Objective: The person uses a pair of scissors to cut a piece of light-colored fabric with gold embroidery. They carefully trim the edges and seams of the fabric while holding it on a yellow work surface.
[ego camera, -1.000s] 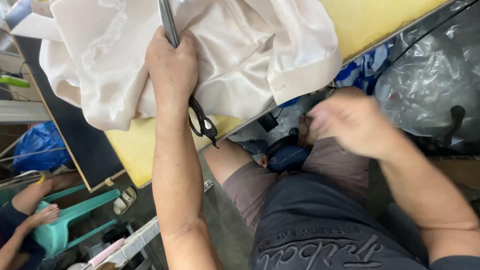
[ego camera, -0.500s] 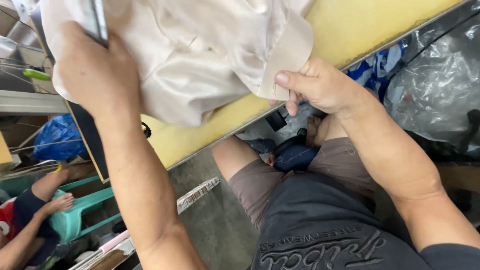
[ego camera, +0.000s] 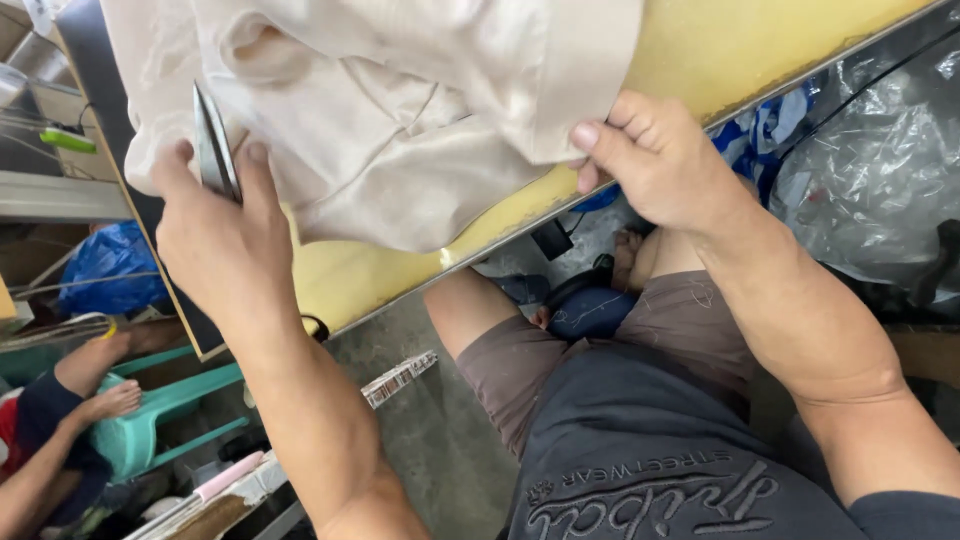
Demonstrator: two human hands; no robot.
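A cream shirt-like garment (ego camera: 400, 110) lies bunched on a yellow table (ego camera: 760, 40). My left hand (ego camera: 220, 240) grips a pair of scissors (ego camera: 213, 150), blades pointing up and lying against the garment's left side. My right hand (ego camera: 660, 160) pinches the garment's lower right hem at the table's edge, thumb on top of the cloth. Below the table are my bare knees, brown shorts and dark printed shirt.
A clear plastic bag (ego camera: 880, 160) and blue plastic (ego camera: 770, 125) lie at right under the table. Another person's arms (ego camera: 90, 380) rest by a teal plastic chair (ego camera: 170, 410) at lower left. A blue bag (ego camera: 105, 270) sits behind. Concrete floor lies below.
My right hand rose from my lap and took hold of the garment's hem. My left hand with the scissors shifted left along the cloth.
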